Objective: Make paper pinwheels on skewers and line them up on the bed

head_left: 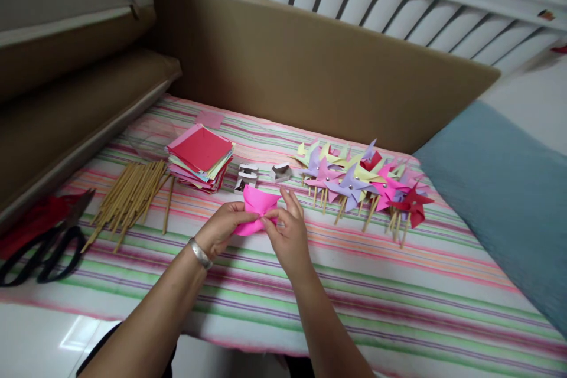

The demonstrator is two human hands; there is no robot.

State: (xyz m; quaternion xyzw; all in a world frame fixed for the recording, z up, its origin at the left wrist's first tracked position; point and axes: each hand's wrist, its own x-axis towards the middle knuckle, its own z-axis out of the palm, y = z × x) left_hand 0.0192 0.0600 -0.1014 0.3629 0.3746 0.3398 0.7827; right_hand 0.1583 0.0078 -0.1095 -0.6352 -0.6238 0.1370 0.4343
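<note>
Pink folded paper sheet [256,208] sits pinched between left hand [220,228] and right hand [289,233], both closed on its gathered corners beside finished paper pinwheels [361,183].

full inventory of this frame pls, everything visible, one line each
pink paper piece: one, bright pink, folded, held between both hands
paper stack: one pile, red on top, mixed colours below, mid-left
sticks: one loose bundle, tan wood, left of the stack
pinwheels: a pile, pink, purple, yellow, red, right of centre
small boxes: about three, whitish, between stack and pinwheels
scissors: one, black handles, far left
striped cloth: one, pink, green and purple stripes, under everything
blue cushion: one, right edge
left hand: bracelet on wrist, gripping the paper
right hand: pinching the paper
</note>
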